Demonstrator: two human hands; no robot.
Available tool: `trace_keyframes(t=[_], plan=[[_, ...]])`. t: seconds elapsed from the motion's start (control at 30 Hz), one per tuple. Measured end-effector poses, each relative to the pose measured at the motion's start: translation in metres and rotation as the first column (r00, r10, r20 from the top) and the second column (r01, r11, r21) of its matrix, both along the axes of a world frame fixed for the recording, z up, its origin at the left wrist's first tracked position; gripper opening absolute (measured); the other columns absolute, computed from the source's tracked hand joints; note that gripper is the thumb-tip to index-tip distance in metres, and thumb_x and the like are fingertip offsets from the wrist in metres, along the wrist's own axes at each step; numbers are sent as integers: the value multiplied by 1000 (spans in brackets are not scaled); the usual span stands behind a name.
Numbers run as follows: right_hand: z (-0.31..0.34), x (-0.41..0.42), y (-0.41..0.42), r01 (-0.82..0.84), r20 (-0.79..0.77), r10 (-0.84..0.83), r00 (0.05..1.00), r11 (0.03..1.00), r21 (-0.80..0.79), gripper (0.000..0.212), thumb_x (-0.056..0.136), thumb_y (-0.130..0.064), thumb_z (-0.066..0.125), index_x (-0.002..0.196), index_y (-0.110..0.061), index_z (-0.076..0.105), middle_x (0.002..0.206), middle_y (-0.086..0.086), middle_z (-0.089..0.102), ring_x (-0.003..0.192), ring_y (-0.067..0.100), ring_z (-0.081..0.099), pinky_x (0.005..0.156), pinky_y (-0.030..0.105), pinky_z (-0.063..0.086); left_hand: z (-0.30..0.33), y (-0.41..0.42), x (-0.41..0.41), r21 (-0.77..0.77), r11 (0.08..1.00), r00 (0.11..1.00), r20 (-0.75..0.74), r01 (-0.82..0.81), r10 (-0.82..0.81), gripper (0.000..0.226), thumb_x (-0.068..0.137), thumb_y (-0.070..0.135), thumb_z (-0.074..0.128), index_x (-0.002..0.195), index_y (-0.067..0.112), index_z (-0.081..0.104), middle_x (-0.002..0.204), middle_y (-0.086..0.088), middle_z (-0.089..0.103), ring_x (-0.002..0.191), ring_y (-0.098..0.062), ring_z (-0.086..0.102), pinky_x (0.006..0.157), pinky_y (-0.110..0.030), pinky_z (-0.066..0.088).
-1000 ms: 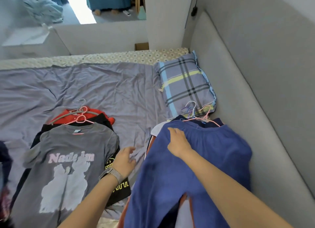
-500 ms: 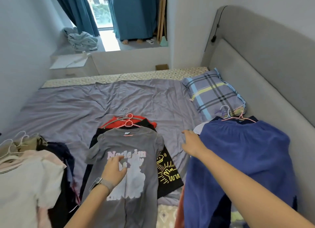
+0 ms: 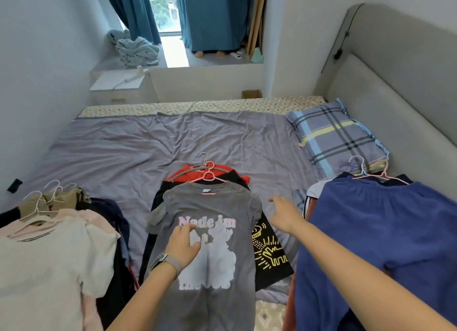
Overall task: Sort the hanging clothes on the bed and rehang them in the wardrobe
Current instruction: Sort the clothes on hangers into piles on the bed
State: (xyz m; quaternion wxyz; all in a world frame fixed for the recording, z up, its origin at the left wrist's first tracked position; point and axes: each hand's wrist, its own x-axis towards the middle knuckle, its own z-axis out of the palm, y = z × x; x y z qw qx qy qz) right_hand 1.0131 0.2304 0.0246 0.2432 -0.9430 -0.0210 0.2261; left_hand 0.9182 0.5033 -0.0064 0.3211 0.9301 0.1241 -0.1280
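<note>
Left hand (image 3: 184,245) flat, fingers relaxed, resting on the soft grey printed T-shirt (image 3: 210,231); right hand (image 3: 284,215) open too, gripping nothing, hovering just right of that shirt's sleeve. Beyond the left grip, pink wire hangers (image 3: 209,175) over red and black garments; right of the right grip, a limp blue garment (image 3: 380,234). All on the bed (image 3: 148,152) with its wrinkled lilac sheet, plaid pillow (image 3: 336,137) by the padded grey headboard (image 3: 395,103).

Left hand (image 3: 182,244) flat, palm down; right hand (image 3: 284,214) outstretched, fingers relaxed.
</note>
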Motion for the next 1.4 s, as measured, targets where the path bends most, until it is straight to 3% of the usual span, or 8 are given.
trace_keyframes(t=[0.4,0.57,0.77,0.93,1.07,1.13,1.27,1.4], plan=[[-95,24,157,4,-77,-11,997,995,-101,53,87,-12,52,138,-10,39,137,15,44,127,32,43,105,36,37,-54,180,48,26,998,997,-40,62,-61,47,85,19,61,129,13,47,128,-6,49,120,-18,46,101,-26,37],[-175,15,173,-132,-240,84,967,973,-192,57,84,-19,51,139,-15,37,136,13,46,127,34,41,103,37,38,-114,198,21,-4,999,991,-128,36,-36,47,87,20,60,131,13,46,130,-5,48,121,-17,46,102,-26,36],[-260,22,173,-194,-329,102,939,946,-259,59,88,-16,49,144,-16,30,142,8,40,130,30,35,107,38,34,-178,188,20,-19,999,998,-48,26,-27,49,87,20,60,133,16,43,134,2,41,127,-13,39,106,-21,28],[-302,73,173,-131,-113,112,987,974,-185,47,86,-29,52,132,-24,41,135,3,47,125,32,39,102,41,40,-213,171,62,-62,998,999,54,-4,7,54,86,19,62,136,15,41,135,4,41,128,-10,38,108,-19,28],[-322,128,167,-137,33,151,988,955,-263,64,90,-17,55,146,-9,25,150,11,30,139,28,26,115,37,23,-236,153,85,-122,991,994,95,-46,57,42,92,17,53,133,18,44,132,10,42,124,-2,36,101,-3,19],[-332,158,164,-156,15,167,986,949,-272,69,90,-17,55,148,-7,19,154,14,23,143,28,20,117,37,17,-245,148,90,-147,986,989,112,-80,97,36,95,14,46,130,21,49,129,12,45,120,2,38,96,3,18],[-356,216,154,-170,48,196,979,931,-323,85,88,-27,62,149,0,10,157,20,13,145,33,11,120,41,11,-253,155,91,-155,979,984,98,-132,149,35,96,15,44,130,23,49,127,16,45,119,4,39,102,-11,27],[-368,253,149,-13,128,51,990,959,-283,94,80,-44,71,147,0,22,148,24,31,136,39,30,114,48,26,-269,167,96,-100,977,979,60,-190,197,37,95,15,47,132,15,48,130,5,49,123,-7,43,106,-25,34]])
